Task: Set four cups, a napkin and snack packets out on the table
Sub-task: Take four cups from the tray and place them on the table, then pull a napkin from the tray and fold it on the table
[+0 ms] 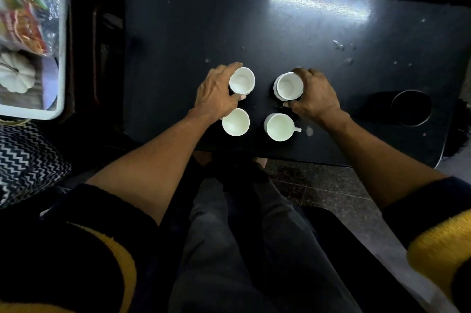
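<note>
Four white cups stand in a square on the dark table (293,39), all upright and empty. My left hand (216,93) wraps the far left cup (242,80) from its left side. My right hand (314,96) grips the far right cup (290,86) from its right side. The near left cup (235,122) and the near right cup (279,127), handle pointing right, stand free close to the table's front edge. Snack packets (23,27) lie in a white tray (54,113) at the far left, off the table. I cannot make out a napkin.
A white scalloped dish (15,75) lies in the tray below the packets. A round recess (410,108) is sunk into the table at the right. A zigzag-patterned cloth (25,157) lies at the left. My legs are under the table's front edge.
</note>
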